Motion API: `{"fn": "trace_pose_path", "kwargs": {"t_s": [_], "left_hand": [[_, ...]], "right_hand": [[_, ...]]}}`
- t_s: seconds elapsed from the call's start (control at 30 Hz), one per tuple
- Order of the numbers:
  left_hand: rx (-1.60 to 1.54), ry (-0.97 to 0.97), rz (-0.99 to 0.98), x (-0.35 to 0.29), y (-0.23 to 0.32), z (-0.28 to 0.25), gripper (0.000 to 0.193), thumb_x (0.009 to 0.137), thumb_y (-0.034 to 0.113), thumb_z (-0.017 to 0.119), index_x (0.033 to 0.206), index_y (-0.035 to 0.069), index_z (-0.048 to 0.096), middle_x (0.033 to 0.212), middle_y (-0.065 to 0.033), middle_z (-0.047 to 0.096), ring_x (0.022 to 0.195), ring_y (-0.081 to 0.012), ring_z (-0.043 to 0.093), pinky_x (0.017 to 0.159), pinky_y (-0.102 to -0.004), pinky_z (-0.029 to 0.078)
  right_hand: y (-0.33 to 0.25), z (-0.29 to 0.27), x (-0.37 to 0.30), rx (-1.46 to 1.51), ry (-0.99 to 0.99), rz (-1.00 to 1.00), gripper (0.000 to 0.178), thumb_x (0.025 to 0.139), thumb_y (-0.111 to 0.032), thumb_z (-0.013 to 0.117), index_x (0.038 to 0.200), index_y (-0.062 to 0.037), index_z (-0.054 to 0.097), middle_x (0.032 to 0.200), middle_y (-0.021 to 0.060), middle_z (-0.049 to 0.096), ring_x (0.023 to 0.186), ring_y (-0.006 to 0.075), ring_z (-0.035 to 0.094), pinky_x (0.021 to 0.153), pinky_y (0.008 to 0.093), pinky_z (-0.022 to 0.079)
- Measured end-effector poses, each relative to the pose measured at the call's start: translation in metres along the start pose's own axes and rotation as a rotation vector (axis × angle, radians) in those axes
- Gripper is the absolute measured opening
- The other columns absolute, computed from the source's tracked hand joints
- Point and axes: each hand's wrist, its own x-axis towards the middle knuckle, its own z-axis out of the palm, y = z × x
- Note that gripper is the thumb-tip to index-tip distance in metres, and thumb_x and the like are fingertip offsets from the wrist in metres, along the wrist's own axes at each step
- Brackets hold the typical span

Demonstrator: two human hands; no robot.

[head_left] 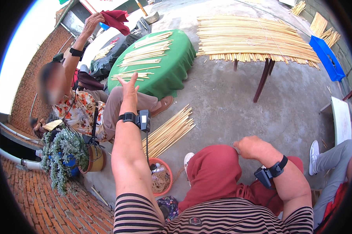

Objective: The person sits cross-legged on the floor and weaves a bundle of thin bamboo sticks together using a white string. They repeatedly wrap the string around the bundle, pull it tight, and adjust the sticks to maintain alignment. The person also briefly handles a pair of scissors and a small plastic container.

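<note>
My left hand (130, 87) is raised ahead of me with its fingers spread, holding nothing. It appears in front of the near edge of a round table with a green cloth (176, 64), on which rows of thin pale sticks (150, 50) lie. My right hand (253, 147) is closed, resting by my knee in red trousers (213, 167). Whatever its curled fingers may hold is hidden. A bundle of long sticks (170, 130) lies on the ground between my left forearm and my knee. Beside that arm stands an orange basket (170, 183) with string inside.
At the left a seated person (80, 111) lifts a dark red cloth (115, 21). A potted plant (64, 156) stands close by. Many sticks (246, 39) cover a dark-legged rack at the back. A blue crate (326, 58) and another person's leg (332, 156) are at right.
</note>
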Motion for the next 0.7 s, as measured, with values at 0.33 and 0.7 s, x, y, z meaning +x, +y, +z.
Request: {"fn": "trace_pose_path", "kwargs": {"t_s": [0.33,0.7], "left_hand": [[-0.629,-0.444,-0.105,-0.027,0.064,0.086,0.026,0.093,0.01,0.062,0.116,-0.001,0.056,0.096,-0.011,0.068,0.084,-0.0226,0.067,0.076,-0.0378,0.059],[0.031,-0.825,-0.242,-0.196,-0.024,0.183,0.041,0.09,0.014,0.068,0.127,0.007,0.051,0.107,-0.0051,0.064,0.095,-0.014,0.062,0.083,-0.03,0.051]], "right_hand": [[0.026,-0.006,-0.021,0.085,0.139,0.025,0.035,0.089,-0.023,0.063,0.12,-0.0063,0.061,0.097,0.0185,0.069,0.096,0.0356,0.066,0.082,0.0451,0.052],[0.15,0.151,-0.291,0.608,0.521,0.579,0.028,0.087,-0.014,0.058,0.113,-0.0105,0.067,0.101,0.0117,0.07,0.097,0.0303,0.065,0.084,0.0401,0.051]]}}
